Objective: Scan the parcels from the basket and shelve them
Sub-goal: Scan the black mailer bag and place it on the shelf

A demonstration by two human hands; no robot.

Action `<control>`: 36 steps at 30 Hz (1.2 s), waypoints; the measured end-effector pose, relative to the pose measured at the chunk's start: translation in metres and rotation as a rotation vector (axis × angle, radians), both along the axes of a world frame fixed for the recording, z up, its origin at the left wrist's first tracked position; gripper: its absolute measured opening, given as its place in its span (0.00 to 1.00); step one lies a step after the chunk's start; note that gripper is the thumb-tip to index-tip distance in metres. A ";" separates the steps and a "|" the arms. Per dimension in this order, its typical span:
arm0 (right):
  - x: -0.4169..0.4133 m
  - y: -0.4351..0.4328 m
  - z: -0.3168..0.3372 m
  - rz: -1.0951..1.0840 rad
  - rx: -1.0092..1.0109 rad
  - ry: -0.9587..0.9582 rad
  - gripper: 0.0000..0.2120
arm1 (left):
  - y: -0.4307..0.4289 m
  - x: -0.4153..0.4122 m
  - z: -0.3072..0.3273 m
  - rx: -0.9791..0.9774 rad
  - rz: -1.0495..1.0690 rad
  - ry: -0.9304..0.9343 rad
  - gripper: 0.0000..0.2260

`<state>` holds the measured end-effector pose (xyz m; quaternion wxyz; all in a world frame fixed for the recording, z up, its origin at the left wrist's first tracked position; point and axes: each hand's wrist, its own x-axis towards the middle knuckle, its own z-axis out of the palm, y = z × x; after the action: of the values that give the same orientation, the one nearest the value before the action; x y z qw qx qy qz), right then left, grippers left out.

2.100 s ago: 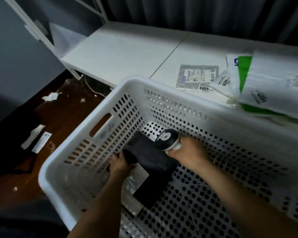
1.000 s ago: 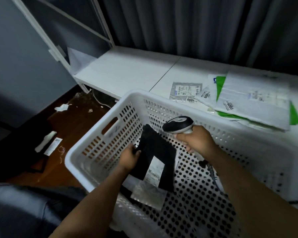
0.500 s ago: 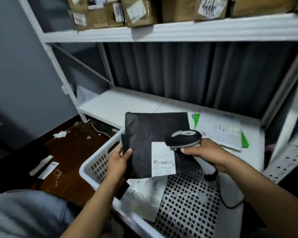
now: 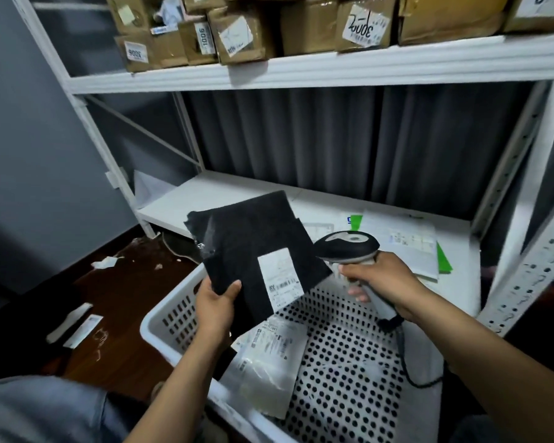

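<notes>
Above basket (image 4: pixel 160 327), flat black parcel (image 4: pixel 256 238), white label (image 4: pixel 280 281)

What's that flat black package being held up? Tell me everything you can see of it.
The flat black plastic parcel is thin, soft-looking and roughly square, tilted, facing the camera. A white barcode label sits near its lower right edge; its upper left corner looks crumpled and shiny. The left hand pinches its lower left corner, thumb in front, holding it above the white perforated basket. The black-and-grey handheld scanner in the right hand is close beside its right edge.
</notes>
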<state>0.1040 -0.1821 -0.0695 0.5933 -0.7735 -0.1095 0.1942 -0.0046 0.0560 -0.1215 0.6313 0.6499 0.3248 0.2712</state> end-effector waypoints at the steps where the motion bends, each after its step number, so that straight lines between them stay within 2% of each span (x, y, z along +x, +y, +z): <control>1: 0.001 0.000 0.000 0.035 -0.008 0.015 0.05 | 0.001 0.002 -0.001 -0.014 0.041 -0.016 0.13; 6: 0.007 0.000 0.006 0.087 -0.027 -0.013 0.03 | 0.011 0.004 -0.003 -0.066 0.133 -0.070 0.14; 17: 0.013 -0.006 0.009 0.089 -0.123 -0.082 0.09 | 0.016 0.004 0.004 -0.082 0.139 -0.121 0.13; 25: 0.015 -0.006 0.007 0.118 -0.113 -0.086 0.04 | 0.019 0.004 0.003 -0.076 0.136 -0.104 0.13; 29: 0.020 -0.008 0.005 0.121 -0.127 -0.100 0.05 | 0.021 0.012 -0.001 -0.102 0.124 -0.121 0.13; 33: 0.035 -0.019 0.006 0.028 -0.101 -0.089 0.06 | 0.017 0.036 -0.008 -0.143 0.089 -0.107 0.15; 36: 0.061 -0.036 0.006 -0.116 -0.057 -0.086 0.06 | 0.003 0.070 -0.011 -0.331 -0.029 -0.114 0.16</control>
<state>0.1647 -0.2182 -0.0637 0.5758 -0.8029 -0.0842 0.1291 0.0652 0.0594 -0.1329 0.7510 0.5254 0.3190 0.2414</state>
